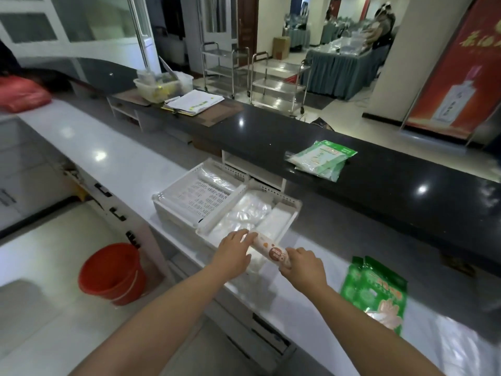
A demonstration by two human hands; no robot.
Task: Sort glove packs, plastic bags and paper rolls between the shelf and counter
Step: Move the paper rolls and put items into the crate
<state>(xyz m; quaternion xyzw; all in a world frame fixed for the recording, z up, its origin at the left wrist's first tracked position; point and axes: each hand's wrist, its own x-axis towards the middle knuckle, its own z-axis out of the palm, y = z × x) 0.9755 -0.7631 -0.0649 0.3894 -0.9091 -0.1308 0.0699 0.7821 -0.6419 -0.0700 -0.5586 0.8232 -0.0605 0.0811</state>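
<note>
Head: L hand (pixel 234 253) & R hand (pixel 303 267) fingers curled on paper roll (pixel 271 251) ends, at tray (pixel 173 217) front

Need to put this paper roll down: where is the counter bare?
Bare: white counter left of the divided tray; black counter between papers and pale green packs. Crowded: tray's right compartment, glove packs on the right.

Pale glossy floor (pixel 40 253) lower left, red bucket (pixel 112 272) standing on it. Upper centre, 2 steel trolleys (pixel 276 88) side by side. Beyond them, a table in blue-grey cloth (pixel 339 69). Red banner (pixel 466 63) upper right; white-framed glazed partition (pixel 67 20) upper left.
</note>
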